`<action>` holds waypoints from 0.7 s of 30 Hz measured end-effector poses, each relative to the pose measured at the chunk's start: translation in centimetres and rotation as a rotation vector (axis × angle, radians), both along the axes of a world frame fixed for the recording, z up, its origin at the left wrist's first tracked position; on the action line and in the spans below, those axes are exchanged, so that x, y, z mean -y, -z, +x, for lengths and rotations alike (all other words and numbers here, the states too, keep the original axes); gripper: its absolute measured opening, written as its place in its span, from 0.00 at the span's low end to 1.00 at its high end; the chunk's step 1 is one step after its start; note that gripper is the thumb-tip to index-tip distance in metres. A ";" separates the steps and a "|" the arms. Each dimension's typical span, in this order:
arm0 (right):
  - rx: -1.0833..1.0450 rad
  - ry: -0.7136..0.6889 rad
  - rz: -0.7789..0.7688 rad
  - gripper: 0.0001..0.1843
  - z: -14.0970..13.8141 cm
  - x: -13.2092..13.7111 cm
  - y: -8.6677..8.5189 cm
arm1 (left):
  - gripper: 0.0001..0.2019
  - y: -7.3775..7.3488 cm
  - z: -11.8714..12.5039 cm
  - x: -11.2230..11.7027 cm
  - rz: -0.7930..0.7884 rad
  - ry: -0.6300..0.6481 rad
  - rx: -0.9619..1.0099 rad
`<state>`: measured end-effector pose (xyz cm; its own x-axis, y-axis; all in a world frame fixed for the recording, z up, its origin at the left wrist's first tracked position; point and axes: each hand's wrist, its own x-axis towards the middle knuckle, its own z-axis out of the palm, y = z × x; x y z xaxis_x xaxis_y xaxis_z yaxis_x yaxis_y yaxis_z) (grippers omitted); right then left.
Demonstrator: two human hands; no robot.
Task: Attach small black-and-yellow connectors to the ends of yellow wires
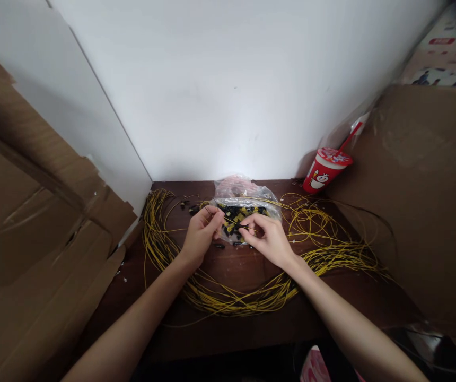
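Thin yellow wire (231, 220) strung between the two hands, above a clear plastic bag (244, 187) at the table's far middle. Left hand (200, 233): thumb and forefinger pinched on the wire. Right hand (270, 236): thumb and fingertips closed on a small dark piece (243, 226) at the wire; too small to tell its form, or whether the wire runs through it. Just behind and below the fingers, loose black and yellow parts (234, 212) heaped on the bag. Around this, a long bundle of yellow and black wires (244, 306) curves along the dark brown table (236, 270), passing beneath both forearms. Farther out: red cup (323, 172) with straw, right rear, beside a cardboard box (419, 185); more cardboard (33, 239) left; white wall (220, 90) behind.
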<state>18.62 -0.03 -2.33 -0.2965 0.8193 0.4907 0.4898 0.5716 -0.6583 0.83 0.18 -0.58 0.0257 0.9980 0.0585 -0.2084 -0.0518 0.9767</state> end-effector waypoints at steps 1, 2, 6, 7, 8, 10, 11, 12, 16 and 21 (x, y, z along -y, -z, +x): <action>0.006 0.011 0.009 0.04 0.1 -0.1 0.0 | 0.14 -0.1 0.0 0.0 -0.014 -0.012 0.063; 0.016 0.023 0.019 0.03 0.2 -0.1 0.1 | 0.15 -0.1 0.0 0.0 -0.022 -0.023 0.116; 0.087 0.049 0.059 0.02 0.3 -0.1 0.1 | 0.13 0.3 0.5 0.2 0.019 -0.044 0.100; 0.103 0.042 0.065 0.03 0.4 -0.1 0.1 | 0.13 0.6 0.6 0.3 0.047 -0.040 0.038; 0.116 0.029 0.071 0.03 0.4 0.0 0.2 | 0.12 0.8 0.7 0.4 0.082 -0.037 -0.034; 0.126 0.000 0.086 0.04 0.4 0.0 0.2 | 0.10 1.4 0.9 0.5 0.167 -0.038 -0.185; 0.128 -0.012 0.094 0.05 0.4 0.1 0.2 | 0.10 1.7 0.9 0.5 0.206 -0.041 -0.257; 0.128 -0.021 0.102 0.06 0.4 0.1 0.2 | 0.09 1.9 0.9 0.5 0.239 -0.046 -0.325; 0.133 -0.040 0.104 0.07 0.3 0.2 0.2 | 0.07 2.1 0.7 0.4 0.327 -0.052 -0.518; 0.090 -0.040 0.083 0.07 0.2 0.2 0.1 | 0.09 1.5 0.6 0.2 0.388 -0.087 -0.426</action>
<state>18.86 -0.18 -2.39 -0.3739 0.7638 0.5261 0.5210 0.6423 -0.5622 1.43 -0.06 -2.12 0.0462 0.9052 0.4225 0.2194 -0.4218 0.8797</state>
